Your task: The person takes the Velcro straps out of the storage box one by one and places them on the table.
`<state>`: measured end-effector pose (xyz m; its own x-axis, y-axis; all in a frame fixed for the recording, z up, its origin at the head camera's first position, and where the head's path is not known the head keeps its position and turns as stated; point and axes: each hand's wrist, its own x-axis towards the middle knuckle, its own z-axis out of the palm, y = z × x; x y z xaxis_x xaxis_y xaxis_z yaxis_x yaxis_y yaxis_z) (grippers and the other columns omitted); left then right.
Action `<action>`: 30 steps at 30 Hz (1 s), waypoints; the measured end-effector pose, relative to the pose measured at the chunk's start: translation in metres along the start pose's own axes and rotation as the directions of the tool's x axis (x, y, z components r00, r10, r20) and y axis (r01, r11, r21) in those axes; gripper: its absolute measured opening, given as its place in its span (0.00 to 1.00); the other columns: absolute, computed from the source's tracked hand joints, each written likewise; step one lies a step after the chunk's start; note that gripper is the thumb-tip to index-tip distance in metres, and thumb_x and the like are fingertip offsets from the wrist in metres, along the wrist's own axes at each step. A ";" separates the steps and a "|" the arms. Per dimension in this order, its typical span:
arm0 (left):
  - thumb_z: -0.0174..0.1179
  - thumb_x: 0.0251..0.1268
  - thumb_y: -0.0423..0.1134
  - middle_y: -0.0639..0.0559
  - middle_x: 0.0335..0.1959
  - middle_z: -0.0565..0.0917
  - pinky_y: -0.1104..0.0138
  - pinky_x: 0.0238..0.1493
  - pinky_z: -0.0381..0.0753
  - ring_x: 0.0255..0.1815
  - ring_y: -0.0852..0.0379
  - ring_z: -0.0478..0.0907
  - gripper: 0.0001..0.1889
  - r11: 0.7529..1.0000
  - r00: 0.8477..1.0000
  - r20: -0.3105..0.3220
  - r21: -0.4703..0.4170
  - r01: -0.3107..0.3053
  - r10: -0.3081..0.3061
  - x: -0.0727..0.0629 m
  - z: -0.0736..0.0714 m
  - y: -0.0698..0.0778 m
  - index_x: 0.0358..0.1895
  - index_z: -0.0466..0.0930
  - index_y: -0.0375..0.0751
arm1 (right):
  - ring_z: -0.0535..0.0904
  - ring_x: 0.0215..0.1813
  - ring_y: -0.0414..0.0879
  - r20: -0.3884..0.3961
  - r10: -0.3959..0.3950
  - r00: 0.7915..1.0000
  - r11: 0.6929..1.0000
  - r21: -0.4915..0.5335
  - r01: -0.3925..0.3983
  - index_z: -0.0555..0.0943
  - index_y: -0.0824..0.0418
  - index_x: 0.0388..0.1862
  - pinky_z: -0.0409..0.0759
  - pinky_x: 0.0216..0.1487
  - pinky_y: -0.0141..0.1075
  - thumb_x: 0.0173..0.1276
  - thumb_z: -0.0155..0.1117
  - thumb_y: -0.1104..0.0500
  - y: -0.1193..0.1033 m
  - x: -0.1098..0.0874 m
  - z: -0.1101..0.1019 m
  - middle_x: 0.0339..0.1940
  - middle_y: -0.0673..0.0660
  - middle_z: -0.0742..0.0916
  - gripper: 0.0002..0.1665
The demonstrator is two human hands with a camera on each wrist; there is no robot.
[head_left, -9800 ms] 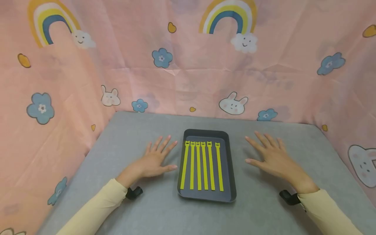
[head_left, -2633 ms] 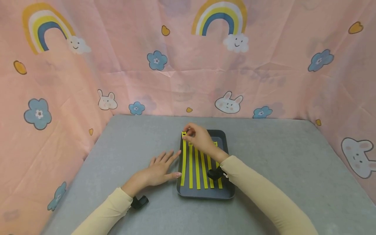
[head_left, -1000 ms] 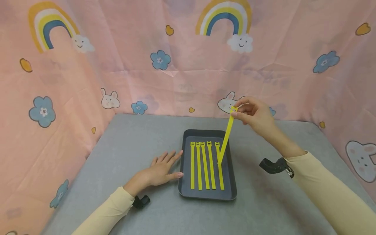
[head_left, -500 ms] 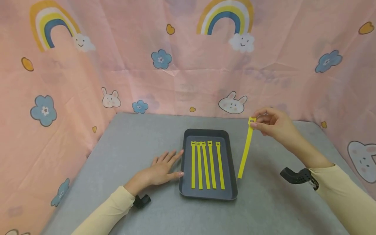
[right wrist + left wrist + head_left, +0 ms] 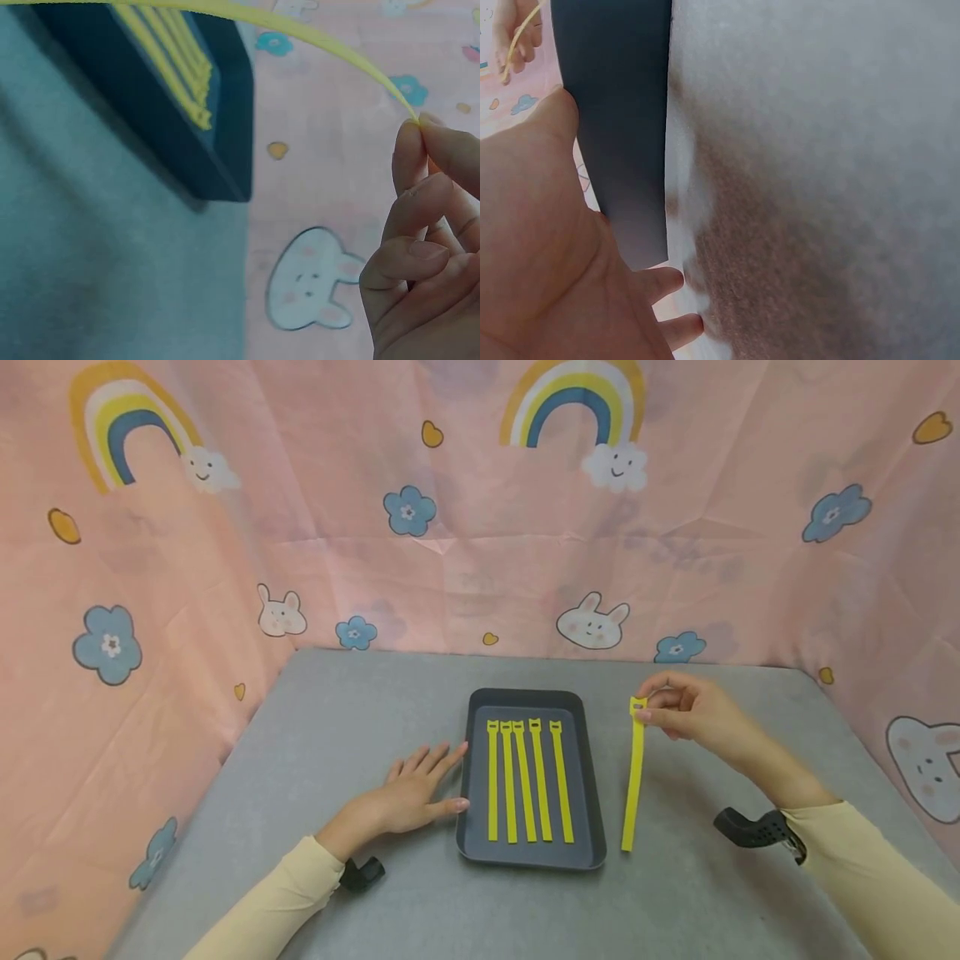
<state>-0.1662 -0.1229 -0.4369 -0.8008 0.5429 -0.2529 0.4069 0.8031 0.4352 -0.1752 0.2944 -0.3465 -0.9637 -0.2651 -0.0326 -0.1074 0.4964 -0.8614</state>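
Note:
My right hand (image 5: 708, 722) pinches a yellow cable tie (image 5: 634, 777) between thumb and index finger at its slotted head. The strap hangs down just right of the dark grey tray (image 5: 592, 810). In the right wrist view the held tie bows in a long curve from the fingertips. Inside the tray several matching yellow ties (image 5: 492, 793) lie side by side, slotted heads toward the far end. A wider gap separates the rightmost tie (image 5: 562, 789) from the others. With fingers spread, my left hand (image 5: 405, 802) touches the tray's left side with index finger and thumb.
A grey tabletop (image 5: 360, 710) surrounds the tray. Pink printed cloth (image 5: 465, 577) stands as a wall behind the table and at both sides. A black wrist camera mount sits on each forearm.
The right hand lifted the leftmost cable tie out of the tray, carried it right past the tray's edge and lowered it toward the table. The left hand came to the tray's side and stays there.

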 end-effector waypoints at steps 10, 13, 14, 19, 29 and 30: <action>0.47 0.70 0.69 0.45 0.83 0.44 0.31 0.74 0.42 0.83 0.36 0.39 0.44 1.000 1.000 -0.003 0.004 -0.004 0.004 0.001 0.000 -0.002 0.81 0.35 0.64 | 0.69 0.23 0.40 0.024 0.006 1.000 1.000 0.014 -0.006 0.76 0.59 0.51 0.71 0.25 0.36 0.69 0.68 0.53 0.032 0.010 0.011 0.29 0.44 0.85 0.18; 0.47 0.69 0.69 0.45 0.83 0.44 0.32 0.74 0.42 0.83 0.36 0.39 0.44 1.000 1.000 0.000 0.005 -0.003 0.003 -0.001 0.000 -0.001 0.81 0.35 0.64 | 0.70 0.24 0.40 0.033 0.011 0.999 1.000 0.006 -0.011 0.76 0.59 0.52 0.72 0.26 0.36 0.68 0.68 0.52 0.039 0.015 0.014 0.30 0.47 0.85 0.19; 0.47 0.69 0.69 0.46 0.83 0.44 0.32 0.74 0.42 0.83 0.36 0.39 0.44 1.000 1.000 0.001 0.004 -0.003 0.003 -0.001 0.000 -0.001 0.81 0.35 0.64 | 0.70 0.25 0.40 0.036 0.010 0.999 1.000 0.010 -0.010 0.76 0.60 0.52 0.72 0.26 0.36 0.68 0.68 0.52 0.041 0.016 0.015 0.30 0.47 0.86 0.19; 0.47 0.69 0.70 0.44 0.83 0.45 0.31 0.73 0.42 0.83 0.34 0.39 0.44 1.000 1.000 -0.005 -0.012 -0.015 0.014 -0.002 0.000 -0.001 0.81 0.36 0.63 | 0.70 0.24 0.39 0.036 0.007 0.999 0.999 0.032 -0.009 0.76 0.62 0.52 0.72 0.25 0.36 0.68 0.68 0.53 0.052 0.024 0.020 0.31 0.45 0.86 0.20; 0.46 0.68 0.71 0.42 0.83 0.47 0.30 0.72 0.42 0.82 0.33 0.40 0.45 1.000 0.999 -0.021 -0.013 -0.028 0.028 -0.002 0.002 -0.001 0.81 0.38 0.61 | 0.75 0.26 0.42 0.008 0.000 1.000 1.000 -0.010 0.000 0.77 0.60 0.51 0.77 0.27 0.37 0.67 0.69 0.53 0.074 0.037 0.032 0.31 0.48 0.87 0.18; 0.46 0.68 0.71 0.42 0.83 0.46 0.30 0.72 0.42 0.82 0.33 0.40 0.45 1.000 0.999 -0.019 -0.010 -0.028 0.028 -0.002 0.002 -0.002 0.81 0.38 0.61 | 0.76 0.27 0.43 0.008 0.001 1.000 1.000 -0.019 -0.001 0.78 0.60 0.51 0.78 0.28 0.37 0.67 0.69 0.53 0.075 0.038 0.033 0.32 0.50 0.87 0.18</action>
<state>-0.1644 -0.1250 -0.4392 -0.7975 0.5600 -0.2244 0.4244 0.7851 0.4511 -0.2115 0.2946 -0.4288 -0.9617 -0.2715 -0.0378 -0.1111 0.5123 -0.8516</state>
